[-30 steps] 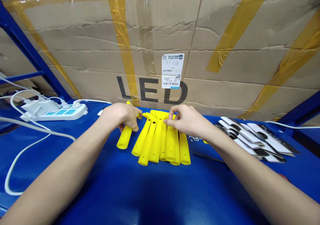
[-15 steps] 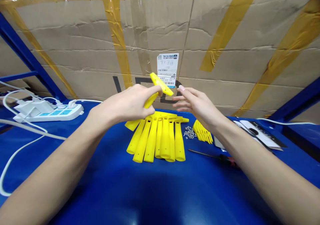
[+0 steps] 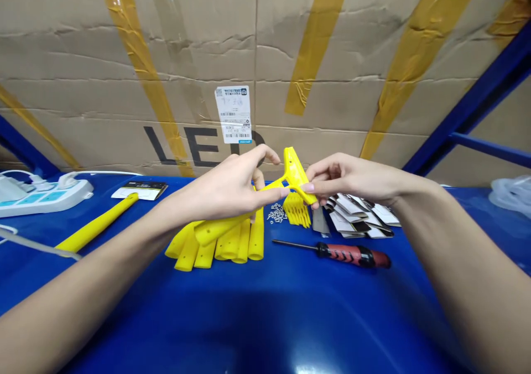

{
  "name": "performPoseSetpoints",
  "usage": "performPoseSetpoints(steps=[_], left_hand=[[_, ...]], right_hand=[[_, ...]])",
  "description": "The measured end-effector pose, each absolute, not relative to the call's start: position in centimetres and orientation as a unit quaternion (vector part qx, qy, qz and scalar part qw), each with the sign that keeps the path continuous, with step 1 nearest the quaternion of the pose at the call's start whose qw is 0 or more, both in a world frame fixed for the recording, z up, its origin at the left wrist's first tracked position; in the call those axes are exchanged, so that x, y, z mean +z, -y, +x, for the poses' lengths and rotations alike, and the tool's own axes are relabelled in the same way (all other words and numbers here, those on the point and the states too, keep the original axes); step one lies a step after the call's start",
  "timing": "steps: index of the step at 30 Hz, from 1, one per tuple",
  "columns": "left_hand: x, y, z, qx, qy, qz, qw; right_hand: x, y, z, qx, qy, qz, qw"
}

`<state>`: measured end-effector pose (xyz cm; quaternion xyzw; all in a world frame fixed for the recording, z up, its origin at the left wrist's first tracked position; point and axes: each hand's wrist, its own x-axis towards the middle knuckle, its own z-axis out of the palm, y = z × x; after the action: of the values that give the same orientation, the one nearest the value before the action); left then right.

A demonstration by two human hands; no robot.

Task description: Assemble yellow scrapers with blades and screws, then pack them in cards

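Observation:
A yellow plastic scraper handle [image 3: 294,168] with a wide T-shaped head is held in the air by both hands. My left hand [image 3: 234,181] is closed around its shaft below the head, index finger raised. With thumb and fingers my right hand [image 3: 352,179] pinches the near end of the head. Beneath the left hand lies a pile of similar yellow handles [image 3: 227,248], hollow ends toward me. Small screws [image 3: 277,213] are scattered behind the hands' meeting point, beside a row of small yellow plates [image 3: 297,211].
A red and black screwdriver [image 3: 352,254] lies in front of the right hand. Folded printed cards [image 3: 352,216] and a grey flat piece [image 3: 319,222] are behind it. Leftward are another yellow handle [image 3: 97,223], a card [image 3: 139,190] and a power strip [image 3: 45,198]. A cardboard box [image 3: 199,58] stands behind.
My right hand has closed on the head of the scraper handle, which it was only near before. The handle has turned and come lower. The view has shifted to the right.

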<state>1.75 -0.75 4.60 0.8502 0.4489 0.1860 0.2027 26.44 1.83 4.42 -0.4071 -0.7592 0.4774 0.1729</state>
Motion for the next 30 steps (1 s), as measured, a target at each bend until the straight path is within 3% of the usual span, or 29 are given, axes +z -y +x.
performPoseSetpoints(steps=[11,21,30], left_hand=[[4.2,0.6,6.4,0.094,-0.429,0.870,0.224],[2.5,-0.7,6.5,0.076,-0.469,0.861,0.180],[1.7,-1.1,6.3,0.075,-0.454,0.867,0.190]], right_hand=[[5.6,-2.1,31.1,0.308,0.815,-0.491,-0.007],[5.4,-3.2,33.1,0.147,0.775,-0.614,0.006],[1.9,-6.6,33.5,0.046,0.617,-0.782,-0.083]])
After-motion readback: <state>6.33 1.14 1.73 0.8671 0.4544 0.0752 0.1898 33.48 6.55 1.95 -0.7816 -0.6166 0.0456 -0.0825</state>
